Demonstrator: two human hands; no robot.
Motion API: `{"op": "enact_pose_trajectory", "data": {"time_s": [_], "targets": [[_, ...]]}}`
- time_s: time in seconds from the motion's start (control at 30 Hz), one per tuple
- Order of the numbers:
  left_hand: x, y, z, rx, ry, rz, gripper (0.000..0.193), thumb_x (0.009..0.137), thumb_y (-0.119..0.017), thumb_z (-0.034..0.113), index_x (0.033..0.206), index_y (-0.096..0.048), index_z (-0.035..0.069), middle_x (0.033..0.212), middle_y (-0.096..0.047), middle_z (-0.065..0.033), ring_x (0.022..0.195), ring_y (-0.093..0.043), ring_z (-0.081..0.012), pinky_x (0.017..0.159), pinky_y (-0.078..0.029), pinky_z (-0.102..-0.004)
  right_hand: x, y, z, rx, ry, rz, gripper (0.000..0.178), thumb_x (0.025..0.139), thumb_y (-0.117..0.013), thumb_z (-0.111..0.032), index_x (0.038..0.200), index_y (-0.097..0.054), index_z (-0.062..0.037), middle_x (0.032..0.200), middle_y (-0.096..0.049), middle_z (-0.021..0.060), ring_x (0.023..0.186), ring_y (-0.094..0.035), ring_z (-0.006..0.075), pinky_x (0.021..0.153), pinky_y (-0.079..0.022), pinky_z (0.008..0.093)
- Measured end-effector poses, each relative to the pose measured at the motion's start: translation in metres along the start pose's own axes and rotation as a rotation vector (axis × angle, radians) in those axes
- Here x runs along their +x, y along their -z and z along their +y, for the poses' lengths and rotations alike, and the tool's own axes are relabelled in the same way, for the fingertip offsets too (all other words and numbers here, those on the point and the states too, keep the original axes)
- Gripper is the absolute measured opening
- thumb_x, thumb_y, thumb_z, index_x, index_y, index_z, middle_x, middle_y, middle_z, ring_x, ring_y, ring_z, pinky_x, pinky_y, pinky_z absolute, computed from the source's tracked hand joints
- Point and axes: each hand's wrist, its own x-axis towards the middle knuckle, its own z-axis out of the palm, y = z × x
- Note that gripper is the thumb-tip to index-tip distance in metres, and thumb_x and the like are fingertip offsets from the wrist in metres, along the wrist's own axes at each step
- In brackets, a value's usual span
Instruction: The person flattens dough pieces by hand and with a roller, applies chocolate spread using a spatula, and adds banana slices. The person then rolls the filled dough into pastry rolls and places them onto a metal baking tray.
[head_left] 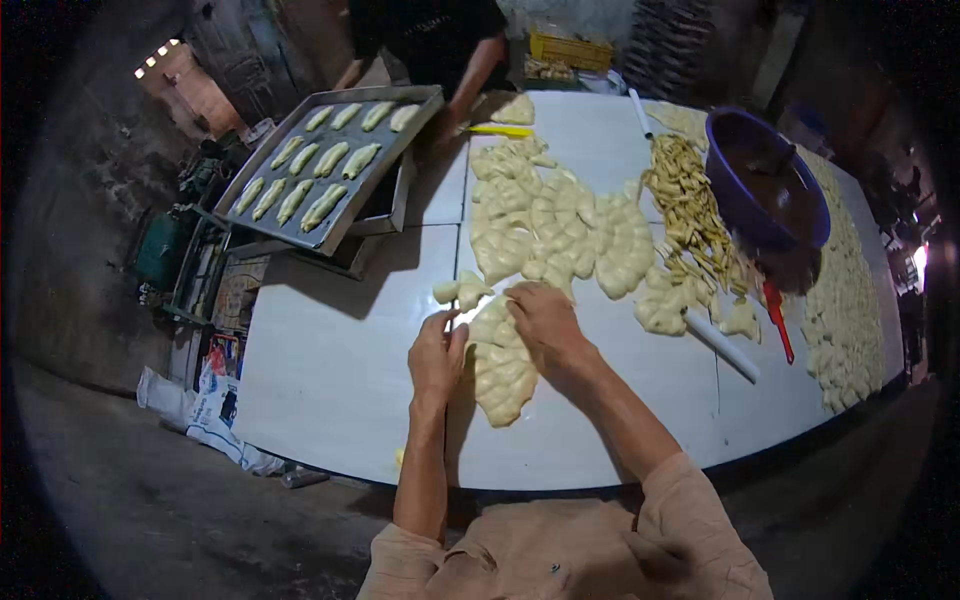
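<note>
My left hand point(437, 358) is beside the left edge of a sheet of pale, joined dough pieces point(502, 378) near the front of the table. Its thumb and bent fingers are slightly apart, with nothing plainly held. My right hand point(548, 325) reaches over the far right part of the same sheet, its fingertips and thumb closed on the dough edge. Just beyond my left fingers lies a small separate dough lump point(462, 290). Larger clusters of joined dough point(540, 220) spread farther back, and the right fingers partly cover where they meet the near sheet.
At far left, a dark baking tray point(322, 165) of shaped dough rests tilted on other trays, near a person in black point(430, 40). Yellowish strips point(685, 195), a purple basin point(768, 180) of brown contents, a red-handled tool point(778, 320) and a white rod point(722, 345) are right.
</note>
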Motion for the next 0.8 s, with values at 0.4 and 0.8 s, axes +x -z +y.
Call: {"op": "enact_pose_trajectory", "data": {"time_s": [0.4, 0.8], "targets": [[0.074, 0.001, -0.044, 0.187, -0.081, -0.093, 0.028, 0.091, -0.064, 0.018, 0.116, -0.072, 0.008, 0.114, -0.066, -0.0182, 0.107, -0.065, -0.0379, 0.093, -0.052, -0.0459, 0.089, -0.04, 0.0, -0.225, 0.318, -0.337, 0.024, 0.09, -0.058, -0.019, 0.106, -0.066, -0.0037, 0.133, -0.061, 0.0194, 0.129, -0.053, 0.0431, 0.11, -0.039, 0.0592], [0.059, 0.003, -0.074, 0.336, -0.141, 0.08, 0.041, 0.091, -0.062, 0.013, 0.132, -0.067, 0.015, 0.14, -0.057, -0.019, 0.13, -0.051, -0.0377, 0.106, -0.035, -0.0599, 0.069, -0.007, -0.022, 1.051, -0.625, -0.277, 0.031, 0.092, -0.062, -0.014, 0.122, -0.062, -0.0059, 0.085, -0.063, 0.0013, 0.07, -0.064, 0.012, 0.059, -0.049, 0.0258]]}}
